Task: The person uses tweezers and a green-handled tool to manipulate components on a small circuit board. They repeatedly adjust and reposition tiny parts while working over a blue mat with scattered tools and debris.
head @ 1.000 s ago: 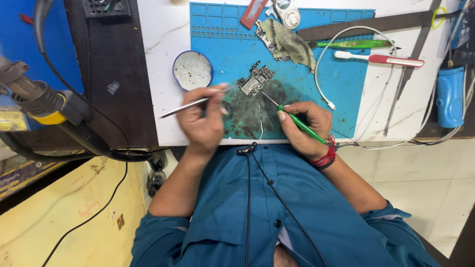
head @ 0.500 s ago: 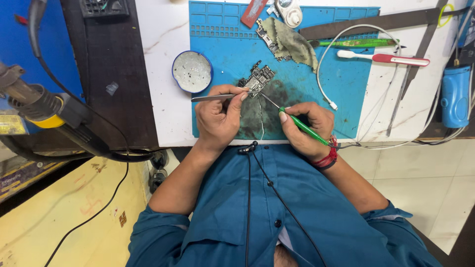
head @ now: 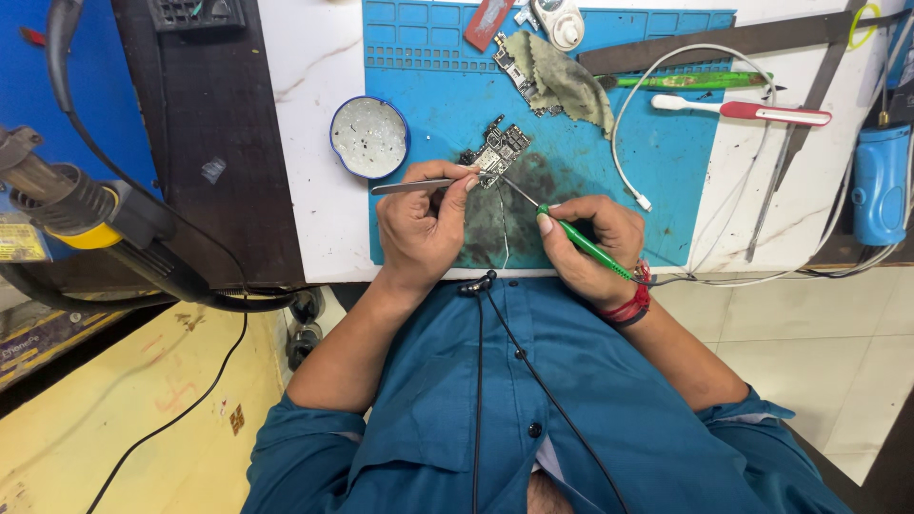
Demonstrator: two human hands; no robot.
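Observation:
A small circuit board lies on the blue work mat. My left hand pinches metal tweezers, their tips touching the board's left edge. My right hand grips a green-handled soldering iron like a pen, and its thin metal tip reaches up to the board's lower side. Below the board the mat is darkly stained.
A round blue-rimmed dish sits left of the board. Behind it lie a green-grey cloth, a second board, a white cable, a red-and-white toothbrush and a green tool. A hot-air nozzle hangs at left.
My left hand has moved right with the tweezers, from the dish side onto the board's edge. My right hand has kept the iron at the board.

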